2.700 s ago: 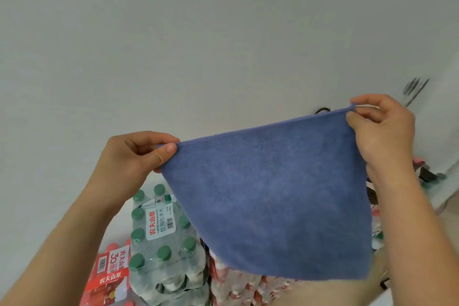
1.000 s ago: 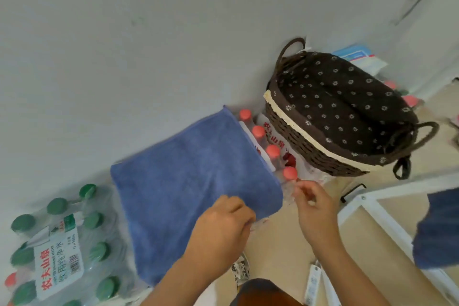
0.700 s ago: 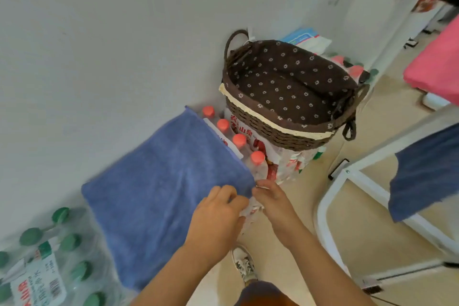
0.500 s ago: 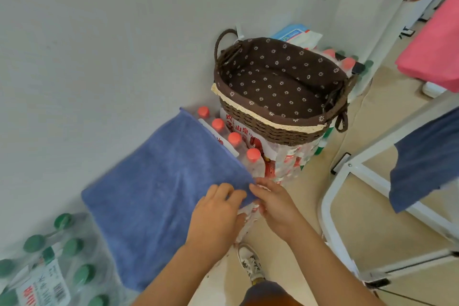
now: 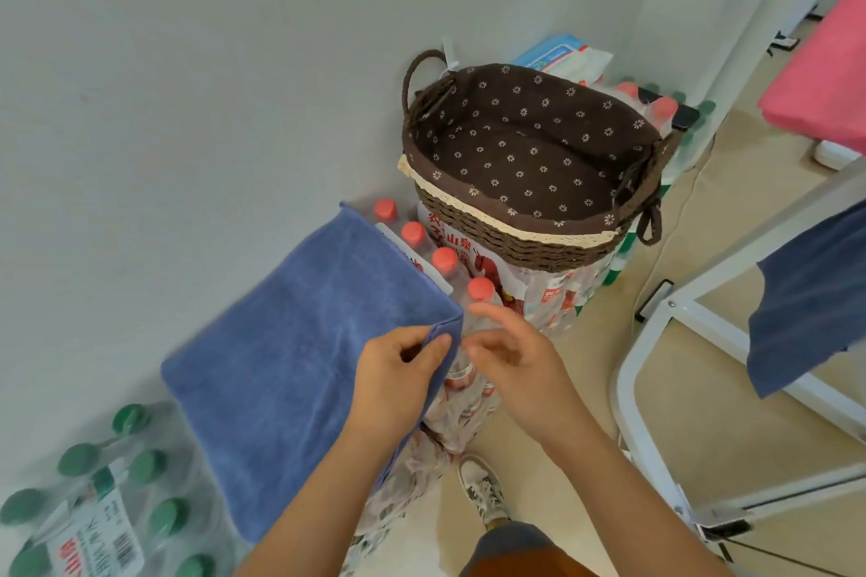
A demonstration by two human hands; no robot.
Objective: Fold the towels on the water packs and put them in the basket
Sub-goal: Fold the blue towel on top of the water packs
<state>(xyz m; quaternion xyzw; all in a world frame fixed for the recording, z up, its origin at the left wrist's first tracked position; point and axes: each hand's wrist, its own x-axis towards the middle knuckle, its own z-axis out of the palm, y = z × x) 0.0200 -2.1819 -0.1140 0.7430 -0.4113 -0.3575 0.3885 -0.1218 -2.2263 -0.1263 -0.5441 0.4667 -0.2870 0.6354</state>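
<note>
A blue towel (image 5: 300,351) lies spread flat on a pack of red-capped water bottles (image 5: 468,295) against the wall. My left hand (image 5: 398,380) pinches the towel's near right corner between thumb and fingers. Just to the right of that corner, my right hand (image 5: 511,356) hovers with its fingers apart and holds nothing. A brown wicker basket (image 5: 515,239) with a dotted brown lining stands on more water packs behind and to the right; nothing lies inside it.
A pack of green-capped bottles (image 5: 117,497) sits at the lower left. A white drying rack (image 5: 693,309) stands at the right with a dark blue cloth (image 5: 810,305) and a pink cloth (image 5: 829,75) hung on it. My shoe (image 5: 482,492) is on the beige floor.
The towel, held up in the air before, now lies on the water pack. Both hands met at its near right corner; my left hand has pinched it and the right has drawn slightly away.
</note>
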